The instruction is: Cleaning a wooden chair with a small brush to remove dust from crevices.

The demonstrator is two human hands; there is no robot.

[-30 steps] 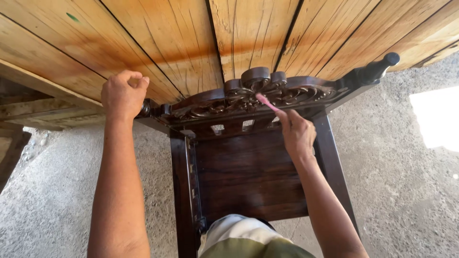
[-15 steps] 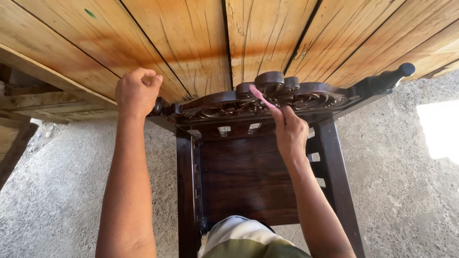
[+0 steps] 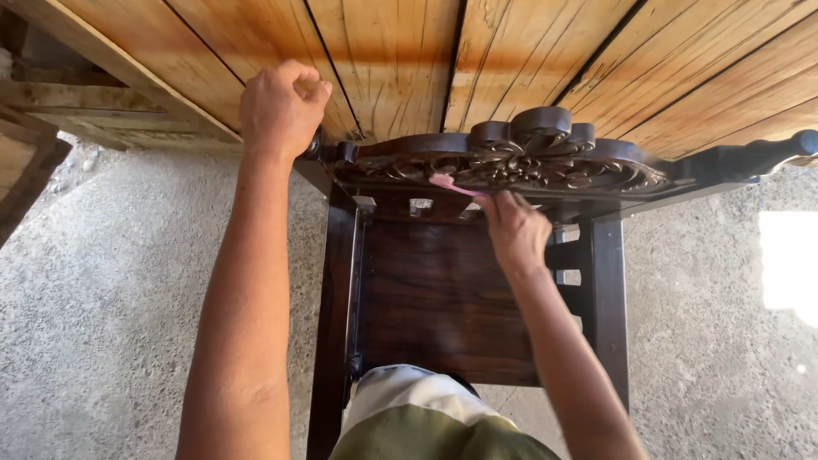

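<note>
Left hand: I see it clenched on the chair corner, eleven o'clock.
Right hand: pinching a pink tool against the carving, centre.
Around: plank wall at twelve, concrete floor.

A wall of orange wooden planks stands far across the scene. Rough grey concrete floor spreads near, and weathered timber lies far left.

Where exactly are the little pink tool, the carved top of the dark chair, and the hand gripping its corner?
pink tool [image 3: 445,182], head view, on its pink shaft.
carved chair crest [image 3: 545,162], head view, on the scrollwork.
left hand [image 3: 279,109], head view, on the back of the hand.
</note>
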